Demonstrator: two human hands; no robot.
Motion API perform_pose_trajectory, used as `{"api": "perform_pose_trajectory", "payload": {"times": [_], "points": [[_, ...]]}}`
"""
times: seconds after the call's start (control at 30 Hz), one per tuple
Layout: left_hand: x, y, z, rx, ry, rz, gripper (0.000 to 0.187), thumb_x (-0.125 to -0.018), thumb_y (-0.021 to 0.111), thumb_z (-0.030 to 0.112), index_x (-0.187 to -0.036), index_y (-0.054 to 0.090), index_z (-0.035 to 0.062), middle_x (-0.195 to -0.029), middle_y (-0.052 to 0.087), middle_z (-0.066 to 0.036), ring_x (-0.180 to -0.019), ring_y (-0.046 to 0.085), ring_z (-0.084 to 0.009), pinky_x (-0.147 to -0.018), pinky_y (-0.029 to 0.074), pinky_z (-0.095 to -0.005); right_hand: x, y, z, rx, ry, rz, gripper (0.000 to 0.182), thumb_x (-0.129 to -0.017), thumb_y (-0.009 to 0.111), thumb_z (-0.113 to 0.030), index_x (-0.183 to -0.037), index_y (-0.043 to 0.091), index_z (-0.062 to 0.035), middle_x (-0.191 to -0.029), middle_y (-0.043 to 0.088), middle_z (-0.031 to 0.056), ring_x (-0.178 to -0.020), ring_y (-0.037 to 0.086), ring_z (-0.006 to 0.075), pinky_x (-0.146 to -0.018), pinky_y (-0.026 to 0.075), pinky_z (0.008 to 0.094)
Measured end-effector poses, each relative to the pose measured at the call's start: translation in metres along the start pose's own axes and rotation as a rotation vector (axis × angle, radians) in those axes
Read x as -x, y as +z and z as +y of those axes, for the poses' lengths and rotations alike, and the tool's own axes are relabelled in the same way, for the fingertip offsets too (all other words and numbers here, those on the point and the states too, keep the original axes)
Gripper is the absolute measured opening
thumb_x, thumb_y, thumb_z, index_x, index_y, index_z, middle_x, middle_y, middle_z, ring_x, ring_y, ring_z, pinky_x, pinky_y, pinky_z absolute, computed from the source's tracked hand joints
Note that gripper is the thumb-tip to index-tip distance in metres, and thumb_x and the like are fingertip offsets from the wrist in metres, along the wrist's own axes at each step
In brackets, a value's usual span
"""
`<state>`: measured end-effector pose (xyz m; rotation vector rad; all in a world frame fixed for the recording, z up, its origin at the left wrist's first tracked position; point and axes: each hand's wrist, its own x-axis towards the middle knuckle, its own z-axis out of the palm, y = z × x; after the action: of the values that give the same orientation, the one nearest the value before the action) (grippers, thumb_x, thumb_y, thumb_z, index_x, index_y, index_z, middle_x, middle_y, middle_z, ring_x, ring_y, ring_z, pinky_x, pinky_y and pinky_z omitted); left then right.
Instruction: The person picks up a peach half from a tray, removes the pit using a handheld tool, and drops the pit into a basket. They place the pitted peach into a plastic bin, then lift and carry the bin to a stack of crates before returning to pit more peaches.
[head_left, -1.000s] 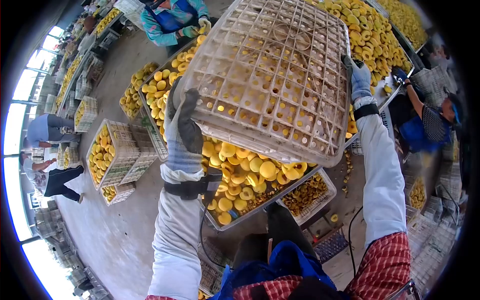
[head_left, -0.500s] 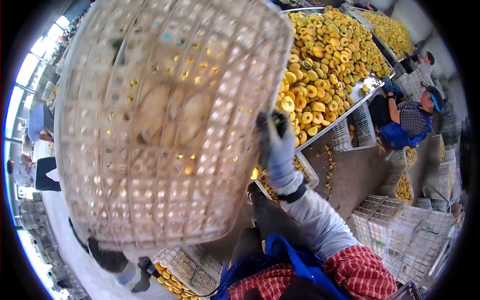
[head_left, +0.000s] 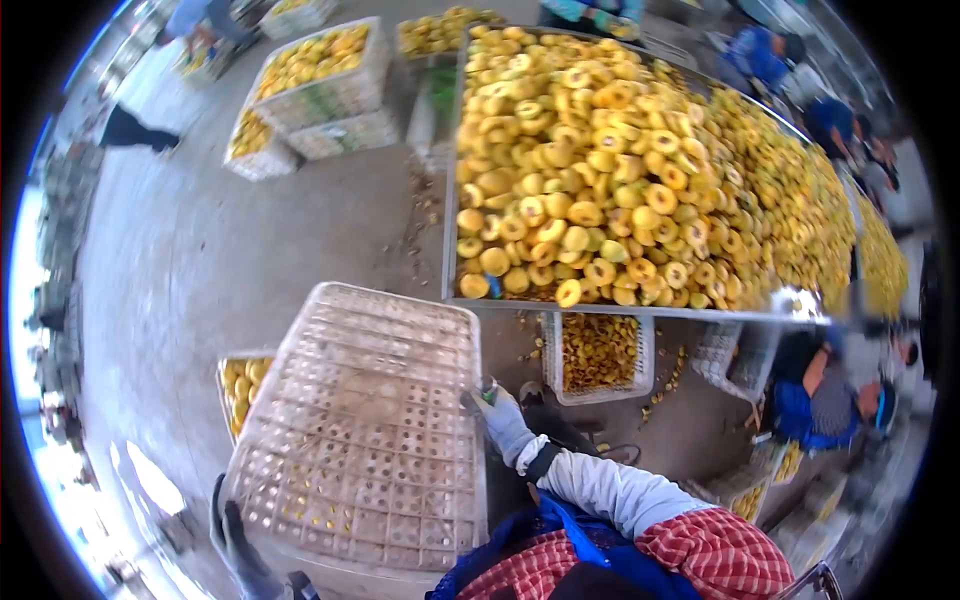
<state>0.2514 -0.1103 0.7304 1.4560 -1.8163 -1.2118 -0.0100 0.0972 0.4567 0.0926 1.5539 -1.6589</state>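
A pale plastic crate (head_left: 370,410) with a lattice of small holes is tilted in front of my body, its bottom toward the camera. My gloved right hand (head_left: 500,418) is closed on the crate's right edge. At the lower left edge, my gloved left hand (head_left: 235,535) holds the crate, its fingers partly hidden behind it. Behind the crate's left side, another crate with yellow fruit halves (head_left: 243,385) shows in part. Ahead, a metal-rimmed table (head_left: 640,311) bears a large heap of yellow fruit halves (head_left: 600,180).
Below the table edge stands a white crate of fruit scraps (head_left: 600,355). Stacked crates of fruit (head_left: 320,80) stand at the upper left. A person in a blue apron (head_left: 825,400) sits at the right; other people are around the table's far side.
The crate has moved down and away from the camera, with both my hands still on it. My view has turned, so the fruit table now appears larger and more central.
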Motion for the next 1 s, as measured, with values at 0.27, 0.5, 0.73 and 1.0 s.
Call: {"api": "perform_pose_trajectory", "payload": {"times": [0.27, 0.5, 0.73, 1.0], "points": [[0.012, 0.046, -0.115, -0.878, 0.146, 0.050, 0.049, -0.082, 0.060, 0.048, -0.092, 0.060, 0.0005, -0.087, 0.062, -0.020, -0.084, 0.060, -0.0357, -0.075, 0.047, -0.0419, 0.017, -0.076, 0.207, -0.114, 0.670, -0.251, 0.023, -0.086, 0.059, -0.027, -0.101, 0.057, -0.0095, -0.080, 0.063, 0.0053, -0.065, 0.062, 0.0241, -0.059, 0.053, 0.0425], [0.079, 0.065, -0.178, -1.068, -0.226, -0.041, 0.056, -0.084, 0.052, 0.055, -0.100, 0.061, 0.0027, -0.104, 0.060, -0.022, -0.100, 0.056, -0.0371, -0.088, 0.044, -0.0439, 0.027, -0.092, 0.295, -0.157, 0.975, -0.197, 0.023, -0.088, 0.057, -0.032, -0.097, 0.058, -0.0113, -0.075, 0.059, 0.0031, -0.063, 0.058, 0.0198, -0.055, 0.049, 0.0387], [0.048, 0.147, -0.163, -0.963, -0.228, -0.008, 0.064, -0.080, 0.062, 0.050, -0.112, 0.053, -0.0046, -0.114, 0.053, -0.025, -0.105, 0.051, -0.0392, -0.090, 0.043, -0.0435, 0.007, -0.119, 0.278, -0.213, 1.069, -0.172, 0.022, -0.090, 0.056, -0.033, -0.094, 0.057, -0.0119, -0.070, 0.054, 0.0007, -0.061, 0.054, 0.0129, -0.053, 0.045, 0.0289], [0.010, 0.324, -0.137, -0.304, 0.293, -0.418, 0.063, -0.081, 0.065, 0.032, -0.131, 0.042, 0.0016, -0.127, 0.046, -0.021, -0.117, 0.046, -0.0377, -0.099, 0.039, -0.0410, -0.096, -0.257, 0.249, -0.208, 0.617, -0.047, 0.032, -0.093, 0.051, -0.035, -0.081, 0.055, -0.0062, -0.066, 0.057, 0.0055, -0.048, 0.048, 0.0189, -0.039, 0.034, 0.0287]]}}
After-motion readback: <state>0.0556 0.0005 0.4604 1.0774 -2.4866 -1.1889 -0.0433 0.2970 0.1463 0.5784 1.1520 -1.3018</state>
